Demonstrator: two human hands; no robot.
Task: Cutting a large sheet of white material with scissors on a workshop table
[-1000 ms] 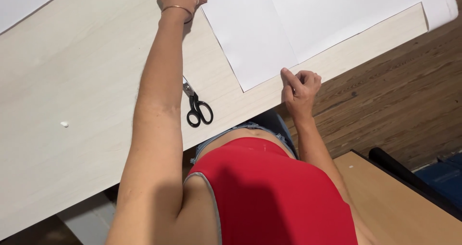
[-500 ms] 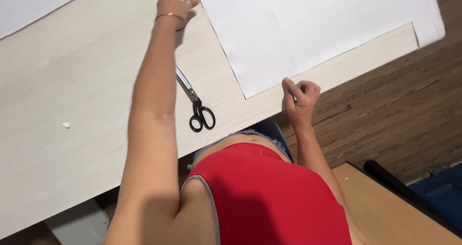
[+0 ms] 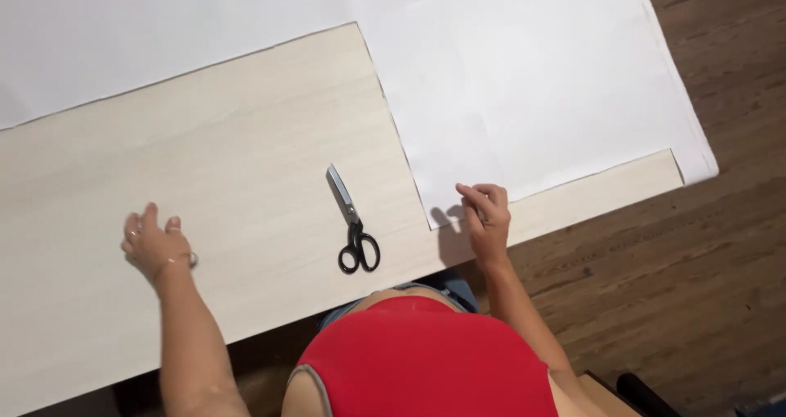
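Nothing here is acting as a container; the things are lying loose on a flat top. A large white paper sheet [image 3: 524, 89] is covering the far and right part of a pale wooden table [image 3: 246, 138], with its near edge cut into a step so that one corner is jutting toward the person. A pair of scissors [image 3: 352, 224] with black handles and closed steel blades is lying on the bare wood between the two hands, handles toward the person, blades pointing away and slightly left, just left of the sheet's jutting corner and not touching it.

The right hand [image 3: 485, 216] is reaching forward from a bent elbow, fingers curled together and pinching the near edge of the sheet close to that corner; its shadow is falling on the paper and wood beside it. The left hand [image 3: 154, 241] is stretched out well to the left, resting palm down on the bare table with fingers loosely spread, gripping nothing; a thin bracelet [image 3: 182, 260] is circling its wrist. Both hands are well apart, with the scissors lying untouched between them.

The person is wearing a red top [image 3: 426, 360] and leaning at the table's near edge. To the right, the sheet is overhanging the table end above a dark wooden plank floor [image 3: 704, 269].
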